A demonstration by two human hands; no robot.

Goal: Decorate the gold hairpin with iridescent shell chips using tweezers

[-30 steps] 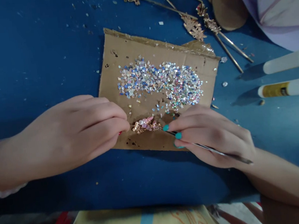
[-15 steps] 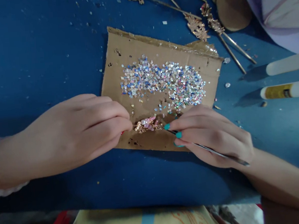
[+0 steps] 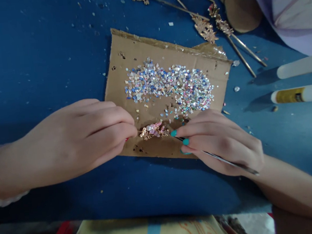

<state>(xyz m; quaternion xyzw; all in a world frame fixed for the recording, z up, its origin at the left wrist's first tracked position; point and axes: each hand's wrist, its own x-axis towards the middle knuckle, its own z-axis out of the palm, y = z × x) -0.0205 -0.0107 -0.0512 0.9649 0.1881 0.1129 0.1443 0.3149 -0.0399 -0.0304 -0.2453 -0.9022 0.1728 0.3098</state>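
Note:
Between my hands is a gold-coloured hairpin ornament (image 3: 154,129) with pink petals and a pearly bead, over the lower part of a cardboard sheet (image 3: 122,72). My left hand (image 3: 92,135) is closed on the ornament's left end, its fingertips mostly hidden from me. In my right hand (image 3: 221,144) a pair of thin metal tweezers (image 3: 225,159) is pinched like a pen, the tips at the ornament's right side. Whether the tips grip a piece is too small to tell. Just above lies a spread of small shiny shell-like chips (image 3: 166,81).
Several gold-coloured hairpins (image 3: 205,27) lie at the back of the blue table (image 3: 44,61). Two white bottles, one with a yellow label (image 3: 290,95), point in from the right. Pale purple cloth (image 3: 294,14) covers the upper right corner. Stray chips dot the table.

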